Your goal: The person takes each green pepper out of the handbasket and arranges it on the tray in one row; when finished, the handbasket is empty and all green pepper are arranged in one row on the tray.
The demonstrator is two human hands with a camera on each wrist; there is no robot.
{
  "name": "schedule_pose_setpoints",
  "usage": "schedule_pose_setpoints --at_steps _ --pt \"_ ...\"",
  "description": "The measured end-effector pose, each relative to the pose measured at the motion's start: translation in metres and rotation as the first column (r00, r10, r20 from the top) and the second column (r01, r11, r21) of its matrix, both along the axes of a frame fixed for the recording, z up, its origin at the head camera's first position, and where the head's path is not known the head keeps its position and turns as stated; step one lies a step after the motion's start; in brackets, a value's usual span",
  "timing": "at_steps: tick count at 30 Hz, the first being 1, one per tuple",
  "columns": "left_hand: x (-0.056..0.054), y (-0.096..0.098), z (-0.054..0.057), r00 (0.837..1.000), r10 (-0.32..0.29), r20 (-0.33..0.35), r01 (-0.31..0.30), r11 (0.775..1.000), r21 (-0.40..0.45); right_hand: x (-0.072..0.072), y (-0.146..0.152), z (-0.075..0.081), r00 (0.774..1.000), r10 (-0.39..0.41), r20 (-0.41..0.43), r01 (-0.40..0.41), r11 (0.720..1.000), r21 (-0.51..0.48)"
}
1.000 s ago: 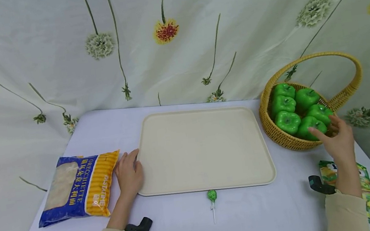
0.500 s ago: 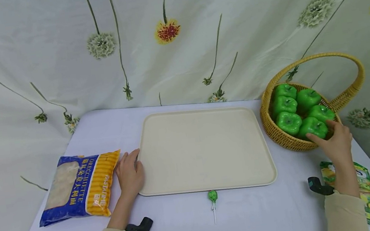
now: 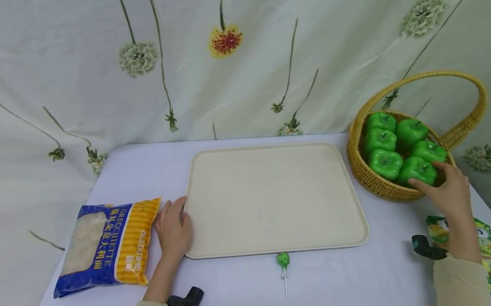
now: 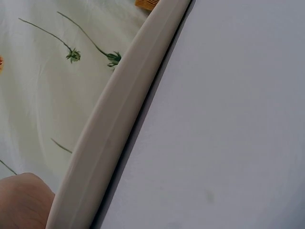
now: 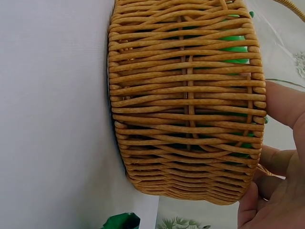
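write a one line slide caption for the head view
Left hand at the left edge of a tray, right hand on a green pepper in a wicker basket, a lollipop in front.

Between thumb and fingers of right hand: glossy green bell pepper, seated in upright woven basket among similar peppers. Touching left hand: beige rectangular tray, lying flat.

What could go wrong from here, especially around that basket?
The right hand pinches the front green pepper, which sits against other peppers: lifting might dislodge those. That hand reaches over the rim of the basket; a snag could tip it. The left hand touches the tray; a pull could knock the lollipop.
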State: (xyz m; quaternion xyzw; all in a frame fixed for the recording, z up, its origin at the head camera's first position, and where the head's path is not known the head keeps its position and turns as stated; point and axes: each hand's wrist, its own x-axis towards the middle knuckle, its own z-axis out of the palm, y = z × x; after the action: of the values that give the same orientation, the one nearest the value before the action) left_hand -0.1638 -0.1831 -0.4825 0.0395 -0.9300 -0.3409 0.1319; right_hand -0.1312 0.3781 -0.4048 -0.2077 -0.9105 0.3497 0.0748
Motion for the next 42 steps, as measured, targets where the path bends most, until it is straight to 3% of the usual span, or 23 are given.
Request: schedule_pose_setpoints --at_steps 8,14,21,28,42 --pt "0.001 0.002 0.002 1.000 -0.001 0.008 0.001 1.000 0.000 0.000 0.002 0.001 1.000 -0.016 -0.008 0.016 1.000 0.012" --pt "0.001 0.001 0.002 1.000 0.001 0.005 -0.001 1.000 -0.004 0.000 -0.001 0.006 0.996 -0.050 -0.067 0.050 0.999 0.000" --pt "0.000 0.001 0.001 1.000 0.004 0.012 -0.004 1.000 -0.014 0.002 -0.008 0.018 0.978 -0.188 -0.091 0.186 0.982 -0.031" --pt "0.001 0.002 0.002 1.000 0.003 -0.007 -0.003 1.000 -0.009 0.004 -0.009 0.019 0.989 -0.064 -0.131 0.076 0.993 0.088" --pt "0.001 0.001 0.001 1.000 0.004 -0.005 -0.004 1.000 -0.014 0.002 -0.004 0.010 0.998 0.039 -0.057 -0.036 0.998 0.049"
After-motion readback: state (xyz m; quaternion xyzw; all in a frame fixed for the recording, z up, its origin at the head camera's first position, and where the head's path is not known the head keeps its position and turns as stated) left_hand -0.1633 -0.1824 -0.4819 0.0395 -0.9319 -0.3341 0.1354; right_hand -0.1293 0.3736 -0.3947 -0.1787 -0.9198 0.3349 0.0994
